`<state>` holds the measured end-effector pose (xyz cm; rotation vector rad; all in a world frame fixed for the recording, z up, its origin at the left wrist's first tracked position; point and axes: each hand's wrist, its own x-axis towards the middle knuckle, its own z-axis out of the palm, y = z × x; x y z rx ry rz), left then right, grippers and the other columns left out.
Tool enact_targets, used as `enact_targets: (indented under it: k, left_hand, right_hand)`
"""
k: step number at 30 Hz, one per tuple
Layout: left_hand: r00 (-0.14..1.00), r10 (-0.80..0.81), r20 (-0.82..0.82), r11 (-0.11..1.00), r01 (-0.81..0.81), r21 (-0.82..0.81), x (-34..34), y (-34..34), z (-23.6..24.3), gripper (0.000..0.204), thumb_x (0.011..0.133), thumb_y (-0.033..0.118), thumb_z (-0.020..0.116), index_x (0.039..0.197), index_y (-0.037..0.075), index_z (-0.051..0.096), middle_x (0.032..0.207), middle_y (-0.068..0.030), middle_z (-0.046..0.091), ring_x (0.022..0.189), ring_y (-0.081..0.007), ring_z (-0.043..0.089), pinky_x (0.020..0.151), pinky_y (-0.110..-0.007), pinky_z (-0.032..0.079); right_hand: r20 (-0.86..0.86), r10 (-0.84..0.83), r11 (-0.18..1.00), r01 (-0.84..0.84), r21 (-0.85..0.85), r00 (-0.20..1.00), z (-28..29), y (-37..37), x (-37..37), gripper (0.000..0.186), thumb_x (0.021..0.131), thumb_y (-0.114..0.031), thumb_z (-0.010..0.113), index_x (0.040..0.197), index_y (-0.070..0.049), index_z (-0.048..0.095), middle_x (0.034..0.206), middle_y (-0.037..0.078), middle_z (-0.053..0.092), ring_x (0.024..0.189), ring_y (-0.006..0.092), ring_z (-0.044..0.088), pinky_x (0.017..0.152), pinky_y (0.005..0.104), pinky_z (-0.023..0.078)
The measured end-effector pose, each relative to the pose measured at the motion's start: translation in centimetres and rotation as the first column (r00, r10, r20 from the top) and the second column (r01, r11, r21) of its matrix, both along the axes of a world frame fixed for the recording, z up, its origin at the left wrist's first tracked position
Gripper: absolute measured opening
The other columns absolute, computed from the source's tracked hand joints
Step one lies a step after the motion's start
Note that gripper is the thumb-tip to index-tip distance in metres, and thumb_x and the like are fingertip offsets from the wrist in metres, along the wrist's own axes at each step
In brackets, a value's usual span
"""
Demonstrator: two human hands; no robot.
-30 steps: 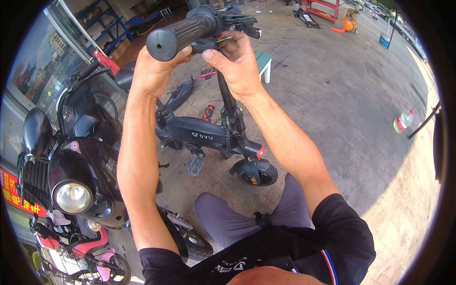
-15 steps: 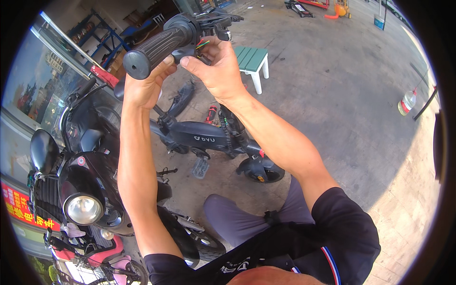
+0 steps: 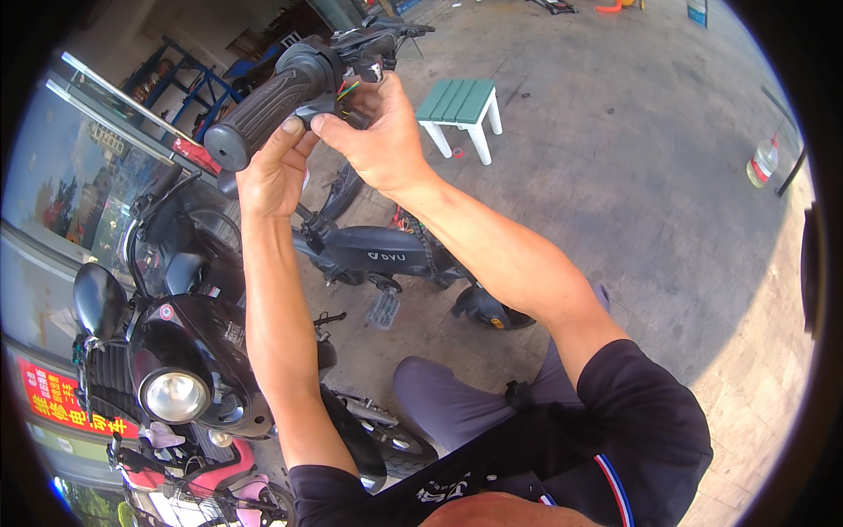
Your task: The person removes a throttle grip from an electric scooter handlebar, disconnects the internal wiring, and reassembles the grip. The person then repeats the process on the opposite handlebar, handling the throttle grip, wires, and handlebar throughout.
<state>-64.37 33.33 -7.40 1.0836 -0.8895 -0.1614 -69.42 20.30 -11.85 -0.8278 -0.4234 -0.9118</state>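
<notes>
A black ribbed handlebar grip (image 3: 263, 116) slants across the upper left, its round end toward me. Just beneath its inner end, my left hand (image 3: 277, 171) and my right hand (image 3: 382, 145) pinch a small black handlebar switch housing (image 3: 307, 114), thumbs almost meeting on it. Thin red, yellow and green wires (image 3: 349, 90) stick out beside my right fingers. Beyond the grip is a black brake lever assembly (image 3: 373, 44). My fingers hide part of the housing. Below my arms stands the dark folding electric bike (image 3: 373, 250), with a clear pedal (image 3: 384, 309).
A black scooter (image 3: 198, 351) with a round headlight stands close to my left arm, and a pink bike (image 3: 206, 470) behind it. Further off are a green-topped stool (image 3: 457, 101), blue shelving (image 3: 180, 83) and a hanging plastic bottle (image 3: 762, 164).
The view has shifted, so the bike and scooter sit further right. Relative to them, the grip and my hands have moved left. Both hands keep pinching the housing.
</notes>
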Motion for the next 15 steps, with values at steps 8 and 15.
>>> enact_targets:
  k: [8,15]
  left_hand:
    - [0.999,-0.007,0.038,0.999,0.008,-0.035,-0.3,-0.2,-0.4,0.029,0.090,-0.001,0.060,0.119,0.002,0.061,0.116,-0.0099,0.064,0.105,-0.0218,0.062,0.095,-0.038,0.052]
    - [0.996,0.082,0.028,0.994,-0.080,-0.077,0.5,-0.2,-1.1,0.031,0.092,0.001,0.058,0.123,-0.001,0.058,0.115,-0.0135,0.064,0.103,-0.0249,0.063,0.094,-0.040,0.052]
  right_hand:
    - [-0.024,-0.027,0.998,0.026,-0.058,0.999,-0.4,-0.5,-0.4,0.048,0.076,-0.002,0.078,0.112,-0.001,0.047,0.103,0.012,0.061,0.103,0.0191,0.059,0.092,0.0352,0.048]
    - [-0.006,-0.096,0.991,0.095,-0.090,0.995,-0.8,-0.5,0.6,0.049,0.075,-0.002,0.078,0.112,0.001,0.045,0.101,0.013,0.062,0.099,0.0189,0.061,0.087,0.0334,0.051]
